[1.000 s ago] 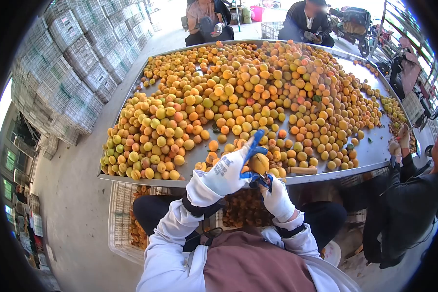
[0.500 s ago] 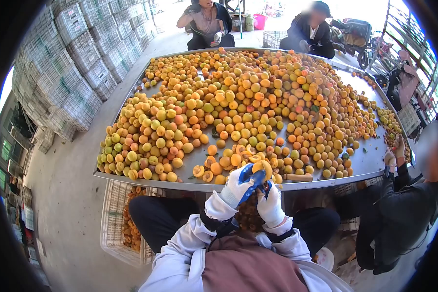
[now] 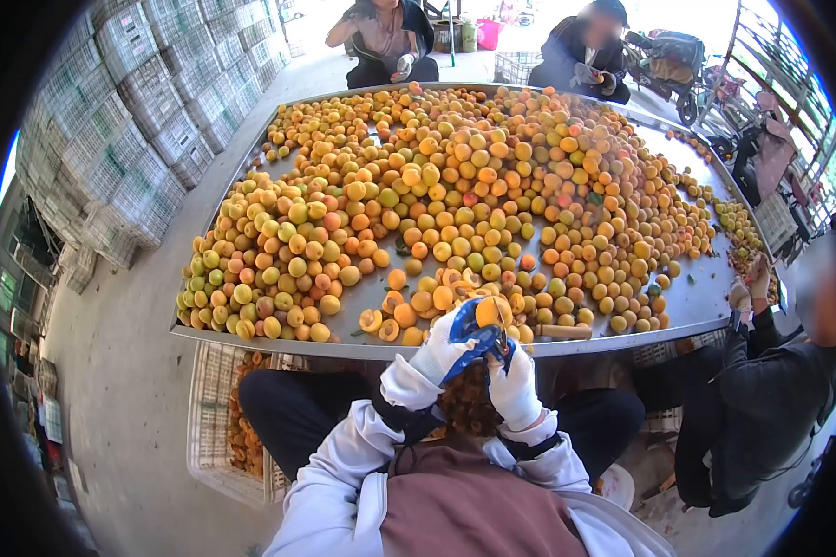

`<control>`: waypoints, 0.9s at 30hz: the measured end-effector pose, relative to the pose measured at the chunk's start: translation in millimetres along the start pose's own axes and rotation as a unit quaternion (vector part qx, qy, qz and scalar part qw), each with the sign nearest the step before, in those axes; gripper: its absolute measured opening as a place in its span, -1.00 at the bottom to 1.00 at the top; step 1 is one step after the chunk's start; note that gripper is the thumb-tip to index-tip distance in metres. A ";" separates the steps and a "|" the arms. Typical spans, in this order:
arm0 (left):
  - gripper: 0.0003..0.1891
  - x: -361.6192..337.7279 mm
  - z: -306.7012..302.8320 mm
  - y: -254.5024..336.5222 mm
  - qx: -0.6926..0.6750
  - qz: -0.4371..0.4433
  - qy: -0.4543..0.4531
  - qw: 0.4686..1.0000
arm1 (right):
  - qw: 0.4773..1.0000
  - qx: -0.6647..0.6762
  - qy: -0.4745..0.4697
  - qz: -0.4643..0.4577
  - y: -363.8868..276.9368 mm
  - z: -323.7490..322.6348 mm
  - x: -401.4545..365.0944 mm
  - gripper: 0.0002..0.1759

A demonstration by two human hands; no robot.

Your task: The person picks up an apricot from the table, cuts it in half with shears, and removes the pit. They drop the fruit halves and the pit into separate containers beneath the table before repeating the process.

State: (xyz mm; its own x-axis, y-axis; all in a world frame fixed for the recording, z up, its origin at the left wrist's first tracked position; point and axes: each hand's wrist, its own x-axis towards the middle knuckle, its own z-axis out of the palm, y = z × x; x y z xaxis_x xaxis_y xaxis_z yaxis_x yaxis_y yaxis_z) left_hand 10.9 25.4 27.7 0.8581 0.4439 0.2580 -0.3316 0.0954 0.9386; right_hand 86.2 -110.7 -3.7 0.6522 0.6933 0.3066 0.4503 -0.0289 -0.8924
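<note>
Head view: an apricot (image 3: 486,311) is gripped in the gloved left hand (image 3: 448,345) over the near edge of a metal table (image 3: 697,297), while the right hand (image 3: 515,388) is closed on a small dark tool (image 3: 502,336) set against the fruit. A heap (image 3: 455,186) of apricots is spread across the table; a crate (image 3: 215,408) is seen below, and a co-worker's hand (image 3: 741,295) at the right rim.

The left hand (image 3: 450,343) covers part of the apricot (image 3: 489,311); the tool (image 3: 502,340) in the right hand (image 3: 515,388) is too small to tell.
</note>
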 end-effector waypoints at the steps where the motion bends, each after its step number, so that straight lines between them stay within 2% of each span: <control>1: -0.54 -1.7 -1.7 -14.0 -0.078 -0.076 0.028 0.994 | 1.000 -0.012 -0.003 0.005 -1.9 0.1 0.4 -0.84; 2: -0.55 -4.2 -4.7 -27.1 -0.156 -0.152 0.056 0.974 | 1.000 -0.023 -0.007 0.010 -3.1 0.3 -0.1 -0.85; 4: -0.55 -3.7 -1.8 -15.7 -0.165 -0.163 0.061 0.971 | 1.000 -0.012 -0.008 0.010 -1.1 1.2 -1.4 -0.84; 6: -0.54 -0.2 -7.5 -12.5 0.040 -0.011 0.012 0.999 | 1.000 0.000 -0.004 0.009 -1.1 -0.7 0.1 -0.84; 7: -0.54 3.2 -5.9 2.4 0.040 -0.011 0.011 0.999 | 1.000 0.010 -0.003 0.002 -2.0 -2.6 0.4 -0.84; 9: -0.52 6.7 -3.6 28.9 0.286 0.065 -0.035 0.955 | 1.000 0.020 -0.003 -0.001 -1.8 -4.4 -0.8 -0.84; 11: -0.51 10.1 -9.4 31.5 0.292 0.069 -0.047 0.953 | 1.000 -0.024 0.006 -0.019 -1.7 -5.4 -0.8 -0.84; 14: -0.47 11.7 -7.4 26.2 0.286 0.081 -0.054 0.953 | 1.000 -0.018 0.010 -0.011 -2.0 -2.8 1.0 -0.85; 17: -0.42 7.2 -1.3 5.7 0.261 0.037 0.047 0.963 | 1.000 0.010 0.007 -0.001 8.7 7.7 -2.9 -0.85; 18: -0.42 8.2 -2.4 4.8 0.260 0.037 0.049 0.964 | 1.000 0.009 0.006 -0.001 6.8 7.8 -3.2 -0.85; 19: -0.45 10.8 -3.9 4.1 0.273 0.011 0.053 0.960 | 0.986 0.127 -0.026 0.105 3.8 7.0 -2.7 -0.85; 20: -0.47 13.4 -5.3 3.7 0.286 -0.015 0.056 0.956 | 0.946 0.241 -0.055 0.208 1.2 7.5 -1.4 -0.83; 21: -0.52 14.9 -6.9 2.0 0.293 -0.013 0.063 0.954 | 0.933 0.304 -0.052 0.187 -1.6 12.3 1.1 -0.78; 22: -0.52 15.7 -9.0 1.0 0.294 -0.013 0.062 0.954 | 0.933 0.304 -0.051 0.186 -5.9 10.8 2.8 -0.78; 24: -0.53 15.8 -14.0 -0.2 0.296 -0.043 0.055 0.953 | 0.863 0.388 -0.100 0.307 -18.1 6.1 6.1 -0.76; 25: -0.58 15.7 -17.0 -5.5 0.300 -0.030 0.056 0.952 | 0.862 0.390 -0.099 0.308 -20.0 5.8 7.9 -0.76; 27: -0.61 16.4 -19.3 -9.8 0.254 -0.043 0.052 0.965 | 0.818 0.447 -0.131 0.337 -21.3 4.3 7.9 -0.73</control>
State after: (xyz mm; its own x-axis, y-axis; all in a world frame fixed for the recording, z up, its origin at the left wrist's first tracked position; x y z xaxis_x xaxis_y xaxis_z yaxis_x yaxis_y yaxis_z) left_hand 20.7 49.0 18.3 0.8206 0.5439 0.1752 -0.0036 -0.3016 0.9534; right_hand 79.2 -101.5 16.3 0.3623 0.8710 -0.3319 -0.6604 -0.0113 -0.7508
